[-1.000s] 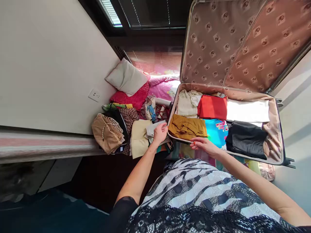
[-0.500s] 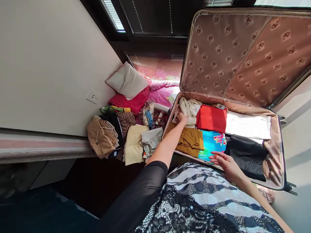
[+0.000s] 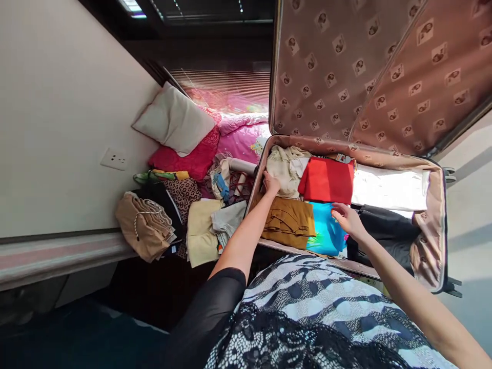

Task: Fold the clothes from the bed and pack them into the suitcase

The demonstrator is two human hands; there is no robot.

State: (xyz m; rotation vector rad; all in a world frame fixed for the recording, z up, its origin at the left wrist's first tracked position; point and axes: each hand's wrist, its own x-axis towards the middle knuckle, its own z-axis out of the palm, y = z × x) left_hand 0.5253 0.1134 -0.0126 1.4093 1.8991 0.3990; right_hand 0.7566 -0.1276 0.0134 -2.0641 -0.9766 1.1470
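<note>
My left hand [image 3: 272,183] touches the left edge of a crumpled cream garment [image 3: 286,166] inside the open suitcase [image 3: 438,230]. Its fingers are partly hidden between the cloth and the suitcase wall, and look spread rather than wrapped round it. Over a folded bright blue garment [image 3: 323,225], my right hand [image 3: 349,221] hovers with loosely bent fingers and holds nothing. A folded red garment [image 3: 328,179] lies just beyond it. The mustard folded garment [image 3: 288,223] is below my left wrist. White cloth [image 3: 390,188] and black cloth [image 3: 388,230] fill the right side.
The suitcase lid [image 3: 346,66] stands raised at the back. To the left lie a tan bundle [image 3: 144,225], pale yellow cloth [image 3: 203,230], grey cloth [image 3: 228,220] and patterned brown cloth [image 3: 182,193]. A pillow [image 3: 175,120] leans by the wall, which has a socket [image 3: 114,159].
My left hand has shifted to the cream garment's left edge, and that garment looks more spread out. My right hand has moved forward over the blue garment. The view has shifted.
</note>
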